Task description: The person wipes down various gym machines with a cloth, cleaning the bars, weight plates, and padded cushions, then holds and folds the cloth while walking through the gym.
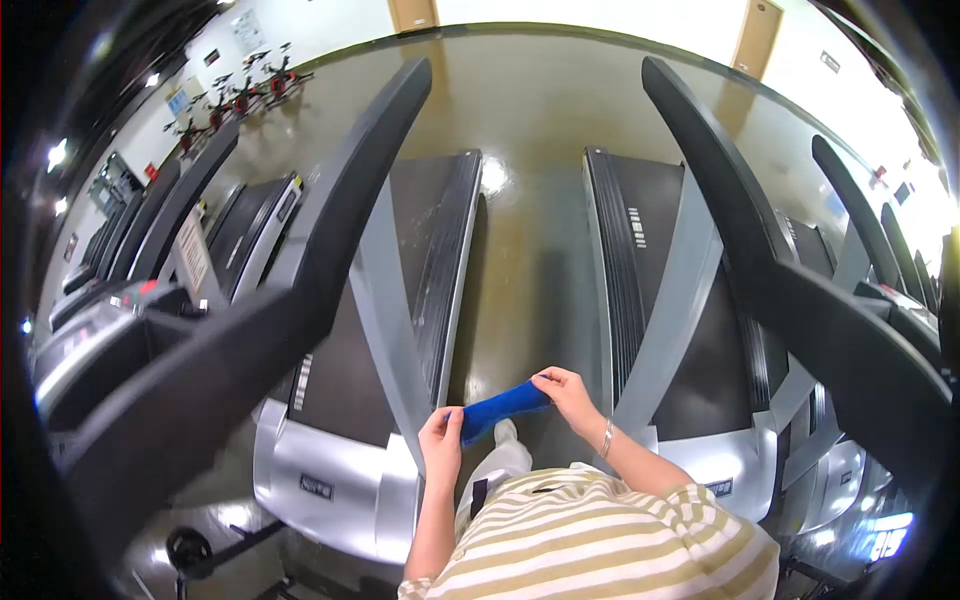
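Observation:
A blue cloth (503,408) is stretched in a narrow folded strip between my two hands, in front of my body. My left hand (441,438) pinches its left end between thumb and fingers. At the other end my right hand (568,398), with a bracelet on the wrist, grips the right corner a little higher. The cloth hangs in the air above the floor and touches neither treadmill.
I stand between two treadmills, the left one (350,400) and the right one (690,370). Their long black handrails (350,200) (720,160) rise on both sides. More treadmills (255,225) stand farther left, and exercise bikes (240,97) are at the far wall.

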Tool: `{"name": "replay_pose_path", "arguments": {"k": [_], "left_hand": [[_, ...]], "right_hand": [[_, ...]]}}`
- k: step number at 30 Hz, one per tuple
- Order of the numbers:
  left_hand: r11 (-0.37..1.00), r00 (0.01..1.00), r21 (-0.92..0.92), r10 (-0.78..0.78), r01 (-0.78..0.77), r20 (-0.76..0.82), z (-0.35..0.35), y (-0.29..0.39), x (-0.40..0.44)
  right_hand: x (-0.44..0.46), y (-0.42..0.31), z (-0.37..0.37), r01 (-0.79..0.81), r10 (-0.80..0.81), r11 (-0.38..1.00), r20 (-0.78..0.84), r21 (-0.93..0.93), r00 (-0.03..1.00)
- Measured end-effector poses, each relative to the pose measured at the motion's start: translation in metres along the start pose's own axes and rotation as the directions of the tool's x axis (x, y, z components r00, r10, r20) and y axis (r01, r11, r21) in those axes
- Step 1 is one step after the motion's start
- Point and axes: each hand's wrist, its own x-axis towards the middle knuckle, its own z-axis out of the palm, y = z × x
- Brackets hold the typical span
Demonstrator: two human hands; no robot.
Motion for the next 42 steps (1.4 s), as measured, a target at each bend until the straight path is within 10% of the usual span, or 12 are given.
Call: {"name": "replay_pose_path", "arguments": {"k": [11,18,28,42], "left_hand": [[0.99,0.942,-0.138,0.072,-0.028,0.328,0.094,0.066,0.228],[0.989,0.968,-0.099,-0.086,0.112,0.238,0.144,0.045,0.347],[0.99,0.974,0.054,0.118,-0.131,0.191,0.272,0.122,0.575],[0.992,0.916,-0.123,0.012,0.04,0.4,0.463,0.124,0.9]], "right_hand": [[0.135,-0.094,-0.037,0.115,-0.07,0.989,-0.382,0.097,0.921],[0.287,-0.135,-0.085,0.203,-0.196,0.979,-0.271,-0.005,0.942],[0.529,-0.255,-0.154,0.278,-0.328,0.919,-0.153,-0.28,0.932],[0.811,-0.317,-0.268,0.184,-0.278,0.945,-0.363,-0.272,0.89]]}}
